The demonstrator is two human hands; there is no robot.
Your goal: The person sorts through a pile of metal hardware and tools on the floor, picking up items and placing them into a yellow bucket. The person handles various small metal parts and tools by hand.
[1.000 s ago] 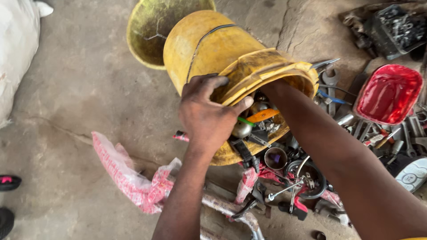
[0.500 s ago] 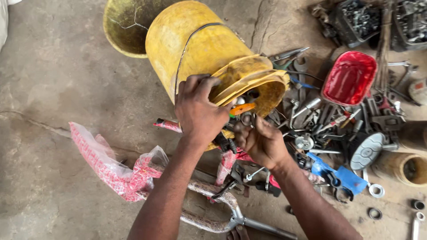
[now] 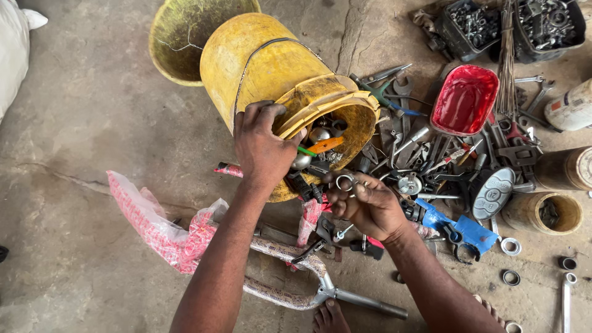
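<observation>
We are pinching a small metal ring (image 3: 344, 182) between the fingertips of our right hand (image 3: 367, 206), just below the mouth of the tipped yellow bucket (image 3: 271, 68); whether the ring is a washer or a bearing race is hard to tell at this size. Our left hand (image 3: 262, 148) is clamping the bucket's rim, fingers curled over the edge and thumb pressing inside, and is keeping it tilted toward us. Inside the mouth, loose hardware (image 3: 317, 148) is sitting in a jumble, an orange-handled piece among it.

Beyond the bucket, spanners and pliers (image 3: 410, 145) are lying scattered on the concrete floor (image 3: 92, 123), with a red tray (image 3: 464, 102) beyond them and a wrapped bicycle frame (image 3: 296, 271) under our forearms.

The risk we are seeing: with the bucket leaning this far, a slackening left grip would probably let the contents slide out onto our right hand, and the ring, held only at the tips, could easily drop and vanish in the pile.
</observation>
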